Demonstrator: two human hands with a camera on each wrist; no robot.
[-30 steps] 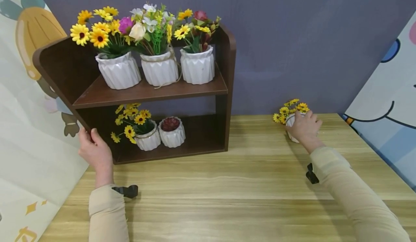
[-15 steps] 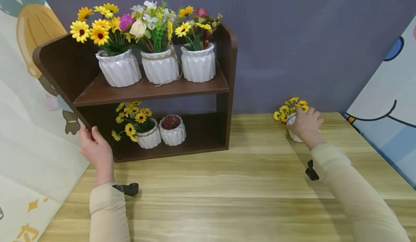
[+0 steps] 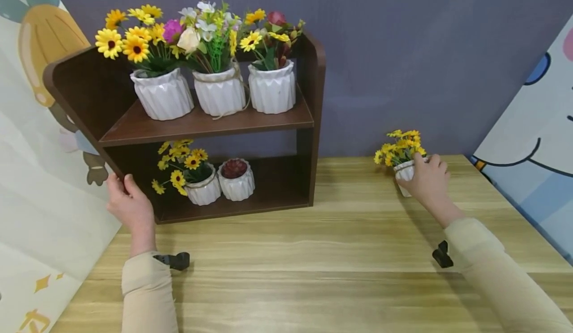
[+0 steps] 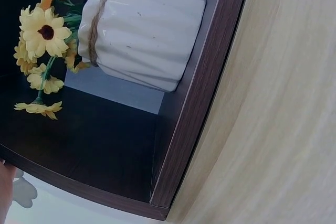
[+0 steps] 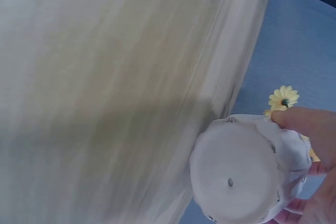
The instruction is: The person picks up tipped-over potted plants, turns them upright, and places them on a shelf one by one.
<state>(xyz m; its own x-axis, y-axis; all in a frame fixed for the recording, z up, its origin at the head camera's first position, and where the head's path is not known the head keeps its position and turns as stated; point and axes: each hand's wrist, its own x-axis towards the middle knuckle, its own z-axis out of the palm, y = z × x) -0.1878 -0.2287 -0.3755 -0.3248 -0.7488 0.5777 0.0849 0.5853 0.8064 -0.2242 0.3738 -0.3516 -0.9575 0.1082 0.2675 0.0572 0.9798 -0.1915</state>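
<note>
My right hand (image 3: 430,181) grips a white ribbed flowerpot (image 3: 405,171) with small yellow daisies, at the back right of the table. In the right wrist view the pot's underside (image 5: 233,174) faces the camera, with a small hole in it, and the thumb (image 5: 291,119) lies on its side. My left hand (image 3: 132,206) holds the front edge of the left side panel of a dark brown two-tier shelf (image 3: 206,133). In the left wrist view only a bit of that hand (image 4: 5,182) shows, at the panel's edge.
Three white pots of mixed flowers (image 3: 219,92) line the upper tier. Below stand a yellow daisy pot (image 3: 203,191) and a pot with a dark red succulent (image 3: 237,181). A grey wall (image 3: 403,64) closes off the back of the wooden table (image 3: 286,253).
The right hand has shifted slightly right around the daisy pot, and more of the pot and flowers shows now. The left hand and the shelf have stayed put.
</note>
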